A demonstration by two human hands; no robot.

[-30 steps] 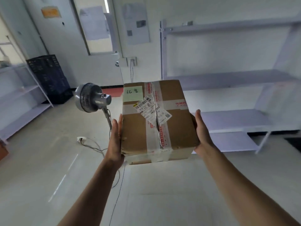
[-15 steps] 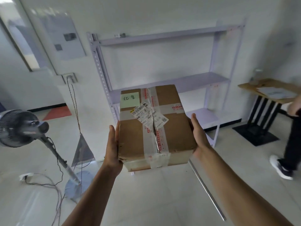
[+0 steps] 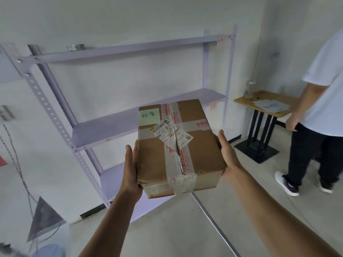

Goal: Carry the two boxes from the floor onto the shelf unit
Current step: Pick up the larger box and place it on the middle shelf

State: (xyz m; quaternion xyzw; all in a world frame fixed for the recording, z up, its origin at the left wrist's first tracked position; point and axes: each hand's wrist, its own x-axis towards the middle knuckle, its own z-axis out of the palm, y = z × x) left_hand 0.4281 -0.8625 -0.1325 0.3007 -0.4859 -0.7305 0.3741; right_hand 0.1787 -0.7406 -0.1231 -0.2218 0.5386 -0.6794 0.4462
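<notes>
a left hand (image 3: 130, 169) and right hand (image 3: 227, 154) press flat against opposite sides of a brown cardboard box (image 3: 176, 147), held in mid-air before a lilac metal shelf unit (image 3: 104, 127). clear tape crosses its lid, bearing a green handwritten note (image 3: 149, 116) and torn shipping labels (image 3: 171, 135).

Bright, flat, washed-out light — soft overall, wide-angle bending at edges.

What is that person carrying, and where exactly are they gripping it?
A taped cardboard box, pressed between both hands: left hand on its left side, right hand on its right.
</notes>
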